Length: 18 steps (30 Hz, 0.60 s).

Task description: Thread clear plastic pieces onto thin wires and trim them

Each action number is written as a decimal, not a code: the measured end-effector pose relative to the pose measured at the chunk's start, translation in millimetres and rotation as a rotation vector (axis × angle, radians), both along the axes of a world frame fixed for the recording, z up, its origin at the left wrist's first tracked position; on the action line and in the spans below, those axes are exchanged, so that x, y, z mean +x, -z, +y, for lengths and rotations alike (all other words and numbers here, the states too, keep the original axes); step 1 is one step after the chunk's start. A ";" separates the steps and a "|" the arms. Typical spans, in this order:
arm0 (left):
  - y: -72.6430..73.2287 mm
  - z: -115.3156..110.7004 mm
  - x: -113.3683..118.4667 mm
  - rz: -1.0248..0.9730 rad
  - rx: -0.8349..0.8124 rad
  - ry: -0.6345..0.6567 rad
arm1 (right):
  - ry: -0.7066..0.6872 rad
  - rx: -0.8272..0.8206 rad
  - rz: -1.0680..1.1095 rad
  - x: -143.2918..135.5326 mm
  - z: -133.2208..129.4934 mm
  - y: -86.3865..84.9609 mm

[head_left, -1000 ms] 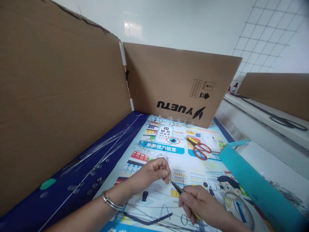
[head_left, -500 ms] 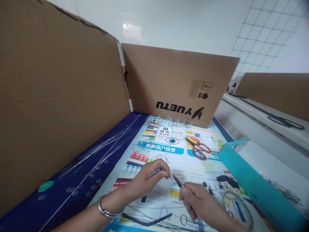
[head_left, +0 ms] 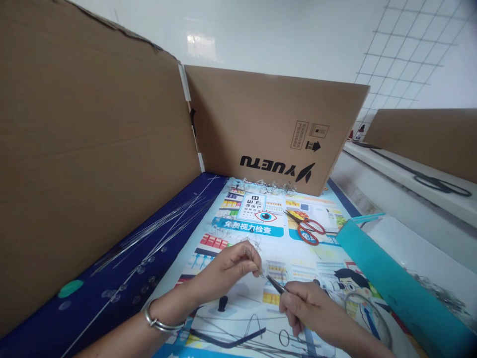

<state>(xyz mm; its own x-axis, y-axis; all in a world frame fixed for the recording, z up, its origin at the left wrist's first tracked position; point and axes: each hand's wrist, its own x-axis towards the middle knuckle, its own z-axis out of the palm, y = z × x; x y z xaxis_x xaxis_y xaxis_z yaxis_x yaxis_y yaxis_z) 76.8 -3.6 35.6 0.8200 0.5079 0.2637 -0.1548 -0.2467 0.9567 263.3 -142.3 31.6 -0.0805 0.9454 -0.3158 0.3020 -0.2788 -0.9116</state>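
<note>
My left hand [head_left: 240, 261] is pinched on a thin piece of wire [head_left: 262, 275], whose end pokes out past the fingertips. Most of that piece is hidden by the fingers. Wrapped around a pair of pliers [head_left: 275, 284], my right hand [head_left: 307, 306] points the dark narrow jaws left at the wire end. The jaw tips are very close to the wire; I cannot tell whether they touch it. Below the hands, several loose wires [head_left: 223, 325] and a small dark ring [head_left: 283, 338] lie on the printed mat [head_left: 246, 296].
Red-handled scissors [head_left: 309, 230] lie beyond my right hand. Clear bent pieces [head_left: 268, 187] line the foot of the cardboard panel [head_left: 268, 119]. Long straight wires [head_left: 160, 223] and clear beads [head_left: 143, 268] rest at left. A teal-sided box [head_left: 395, 278] at right contains metal pieces [head_left: 439, 293].
The plier jaws have shifted slightly downward and right. My left hand has turned a little, and the wire end shows just below its fingertips.
</note>
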 end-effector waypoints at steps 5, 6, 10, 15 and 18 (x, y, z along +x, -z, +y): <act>-0.2 -1.8 0.4 0.046 -0.055 0.060 | -0.015 -0.020 0.031 -1.1 0.3 11.8; 0.0 -1.9 0.5 0.049 -0.058 0.060 | -0.015 -0.020 0.034 -1.4 0.4 12.8; 1.3 -1.5 0.6 0.042 -0.064 0.068 | -0.024 -0.008 0.034 -2.1 0.5 13.6; 1.7 -0.6 0.5 0.032 -0.087 0.089 | -0.024 -0.031 0.040 -2.4 0.2 13.4; 1.7 -0.5 0.6 0.029 -0.095 0.093 | -0.024 -0.027 0.040 -2.2 0.2 13.1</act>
